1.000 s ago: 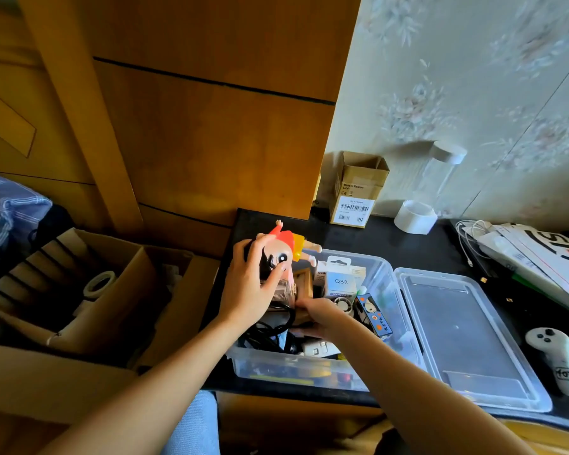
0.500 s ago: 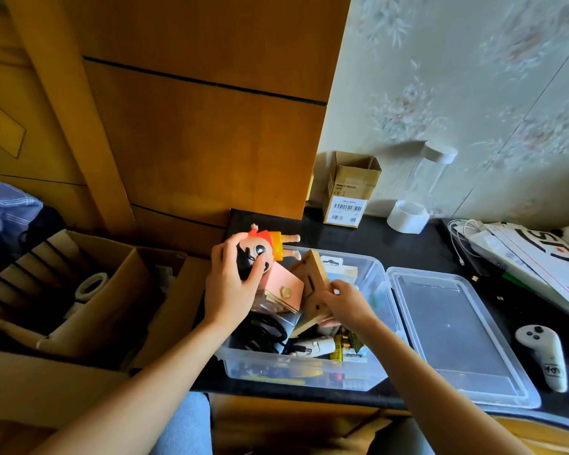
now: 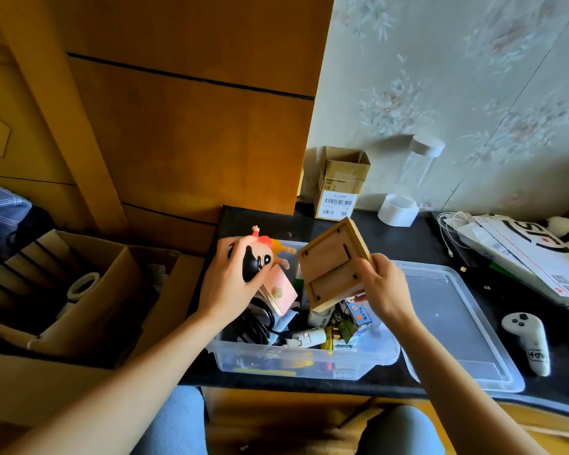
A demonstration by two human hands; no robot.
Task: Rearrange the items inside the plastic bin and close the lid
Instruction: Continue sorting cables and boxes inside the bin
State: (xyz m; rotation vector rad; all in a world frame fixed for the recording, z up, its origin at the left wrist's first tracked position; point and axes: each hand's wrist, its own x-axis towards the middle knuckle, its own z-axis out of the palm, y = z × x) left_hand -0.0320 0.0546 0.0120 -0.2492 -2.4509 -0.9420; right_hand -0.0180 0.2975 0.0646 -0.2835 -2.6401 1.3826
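- Two hands over the bin [image 3: 296,367], both loaded; bin sits on the black desk [image 3: 408,244] in front of you, open-topped.
- Your L hand [image 3: 230,284]: fingers curled round the doll [image 3: 260,257], clamped on its black-haired head. Doll is at bin's far-left corner, one arm up, orange/red body pointing away from you.
- Your R hand [image 3: 383,287]: pinching the wood frame [image 3: 332,267] by its lower right edge, thumb on the back face. Frame is lifted above bin contents, tilted, back side toward you.
- Pink box [image 3: 281,292]: in bin just below the doll, tilted, touching L hand's thumb side.
- Black cable [image 3: 257,323]: coiled in bin's left part, under L wrist.
- White plug [image 3: 304,338] and small coloured packs at near side of bin; detail too small to read.
- Lid [image 3: 457,323]: off, lying flat on desk just right of bin, inner side up, touching or near bin's right rim – can't tell which.
- Controller [image 3: 528,339]: white, on desk right of lid, apart from it.
- Carton [image 3: 340,182] w/ barcode label: far edge of desk, by the wall, flaps open.
- Clear tube [image 3: 411,178] w/ white caps: leaning at wall, right of carton.
- Cardboard box [image 3: 89,284] w/ tape roll [image 3: 83,285]: left of desk, lower level.
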